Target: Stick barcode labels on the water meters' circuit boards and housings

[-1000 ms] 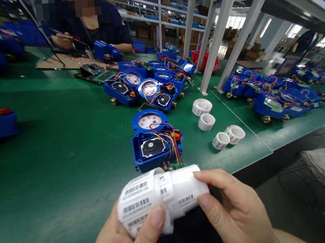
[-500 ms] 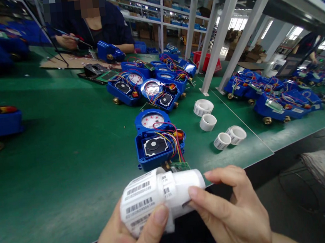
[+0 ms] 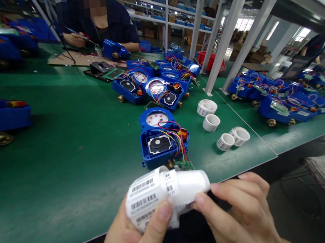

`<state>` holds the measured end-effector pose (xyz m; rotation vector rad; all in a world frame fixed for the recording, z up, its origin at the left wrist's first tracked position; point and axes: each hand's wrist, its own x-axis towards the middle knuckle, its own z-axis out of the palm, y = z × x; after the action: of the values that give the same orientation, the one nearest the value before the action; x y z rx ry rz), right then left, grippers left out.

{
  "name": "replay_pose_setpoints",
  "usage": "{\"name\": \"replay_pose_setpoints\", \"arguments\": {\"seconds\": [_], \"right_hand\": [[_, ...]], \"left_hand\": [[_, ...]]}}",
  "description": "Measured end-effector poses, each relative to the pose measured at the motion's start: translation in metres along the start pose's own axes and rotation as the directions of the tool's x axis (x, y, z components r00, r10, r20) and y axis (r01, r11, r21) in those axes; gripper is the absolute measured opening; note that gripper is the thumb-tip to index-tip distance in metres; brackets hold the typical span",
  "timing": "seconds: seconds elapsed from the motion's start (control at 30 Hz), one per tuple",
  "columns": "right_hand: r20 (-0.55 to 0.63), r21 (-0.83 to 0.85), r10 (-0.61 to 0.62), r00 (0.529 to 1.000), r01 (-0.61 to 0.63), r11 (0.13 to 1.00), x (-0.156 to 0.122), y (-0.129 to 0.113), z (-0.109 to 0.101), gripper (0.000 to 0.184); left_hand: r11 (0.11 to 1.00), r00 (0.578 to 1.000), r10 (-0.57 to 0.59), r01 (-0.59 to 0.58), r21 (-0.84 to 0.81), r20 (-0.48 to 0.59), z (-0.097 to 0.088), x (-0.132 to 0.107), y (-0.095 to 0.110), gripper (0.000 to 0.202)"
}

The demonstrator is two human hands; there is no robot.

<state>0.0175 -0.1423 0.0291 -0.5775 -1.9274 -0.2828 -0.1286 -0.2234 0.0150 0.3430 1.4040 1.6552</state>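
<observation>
- The label roll point(image 3: 164, 196) is a fat white cylinder lying on its side, held in the air just in front of the near edge of the green surface point(image 3: 67, 158), low in the middle of the view.
- Its left half is wrapped in white stickers. Each has a black barcode with a line of digits under it, stacked in rows around the curve. The digits are too small to read.
- The right half is plain, glossy white backing with no print showing. A narrow column of small printed labels sits where the two halves meet.
- The left hand point(image 3: 134, 236) is closed around the barcode end from below, with its thumb pressed flat on the lowest row of stickers.
- The right hand point(image 3: 242, 217) grips the plain end with the tips of thumb and forefinger, and its other fingers are curled loosely behind.
- Just beyond the roll, an open blue water meter point(image 3: 162, 139) rests on the surface, with a white dial, coloured wires and a small green circuit board point(image 3: 184, 165) at its near edge.
- Four small rolls point(image 3: 225, 142) of white tape lie to the meter's right, apart from the hands.
</observation>
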Motion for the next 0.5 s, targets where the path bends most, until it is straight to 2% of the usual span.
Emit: {"name": "replay_pose_setpoints", "arguments": {"seconds": [0.13,0.23,0.4,0.5], "right_hand": [[-0.07,-0.01,0.02,0.997,-0.021,1.0,-0.0035,-0.0012,0.0033,0.026],[-0.081,0.022,-0.006,0.997,0.008,1.0,-0.0066,-0.0021,0.0055,0.025],[-0.114,0.116,0.18,0.977,-0.167,0.979,-0.006,-0.0055,0.0094,0.015],[-0.086,0.174,0.196,0.977,-0.179,0.968,-0.0028,-0.006,0.0104,0.009]], "left_hand": [[0.999,1.0,0.019,-0.018,0.027,-0.012,0.0042,-0.0006,0.0014,0.045],[1.0,1.0,0.025,-0.024,0.014,-0.016,0.0042,0.0004,0.0001,0.046],[0.999,0.999,0.048,-0.047,0.017,-0.019,0.0024,0.0009,-0.0019,0.051],[0.998,0.998,0.053,-0.052,0.031,-0.016,0.0046,0.0,0.0008,0.049]]}}
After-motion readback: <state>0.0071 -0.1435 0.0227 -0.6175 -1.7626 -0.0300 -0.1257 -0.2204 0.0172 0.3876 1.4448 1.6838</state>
